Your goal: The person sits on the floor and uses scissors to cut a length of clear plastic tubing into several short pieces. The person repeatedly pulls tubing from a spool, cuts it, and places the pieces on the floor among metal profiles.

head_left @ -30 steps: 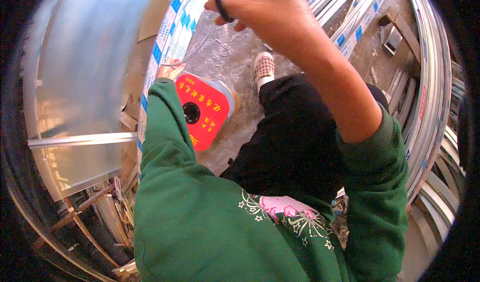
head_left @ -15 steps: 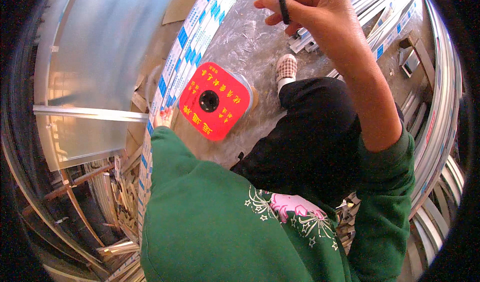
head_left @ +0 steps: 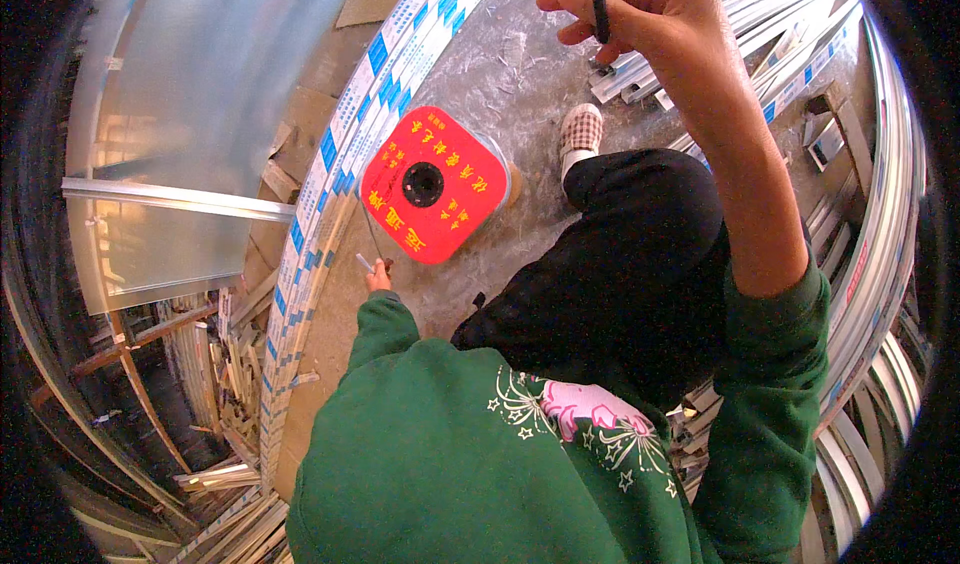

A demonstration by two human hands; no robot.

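A large spool (head_left: 465, 214) with a rounded red face, yellow lettering and a dark round hub stands on the floor. Beside its lower left edge is my left hand (head_left: 379, 276), its fingers closed on a thin strip (head_left: 375, 236) that runs down from the spool. A short pale piece sticks up at the fingertips; what it is I cannot make out. My right hand (head_left: 665, 14) is raised at the top right. Its fingers hook through a black oval loop (head_left: 598, 2), like a scissors handle, whose rest is cut off by the picture's upper edge.
Long blue-and-white wrapped profiles (head_left: 345, 124) are stacked left of the spool. Behind them leans a translucent panel (head_left: 200, 134) with a metal bar. More metal profiles (head_left: 790, 24) lie on the right, near my checked shoe (head_left: 581, 129). Scrap offcuts (head_left: 235, 364) are heaped lower left.
My left hand has come off the wrapped profiles and moved right and down, now on the strip by the spool. My right hand still holds the black loop, a little further right in view.
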